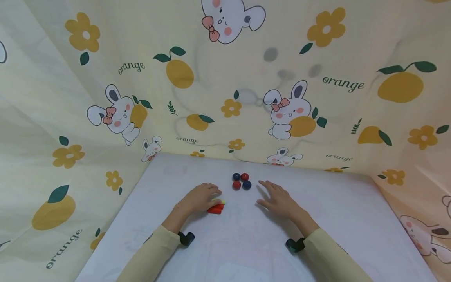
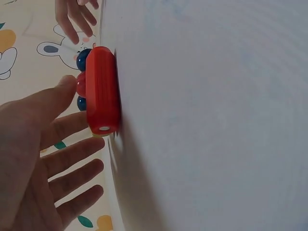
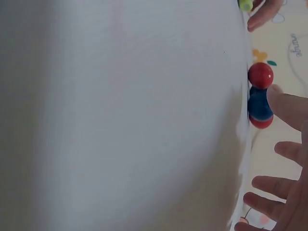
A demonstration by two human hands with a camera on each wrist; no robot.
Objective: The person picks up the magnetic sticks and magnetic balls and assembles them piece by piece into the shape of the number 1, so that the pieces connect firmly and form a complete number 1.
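My left hand point(image 1: 201, 197) hovers at the small red sticks point(image 1: 215, 210), its fingers spread and relaxed. A yellow-green piece point(image 1: 223, 202) shows beside them, partly hidden by the hand. Close up in the left wrist view, one red stick point(image 2: 102, 89) has flat facets and a pale dot on its end; whether the thumb touches anything there I cannot tell. To the right, my right hand point(image 1: 278, 199) holds nothing, fingers loosely spread. Nearest to it is a cluster of two dark blue balls point(image 1: 247, 185) and two red balls point(image 1: 237, 185), standing close together.
All the pieces lie on a white table point(image 1: 239, 243). A cream cloth point(image 1: 218, 94) printed with rabbits, oranges and flowers rises behind the table and along its sides. Each wrist wears a small black camera point(image 1: 186, 239).
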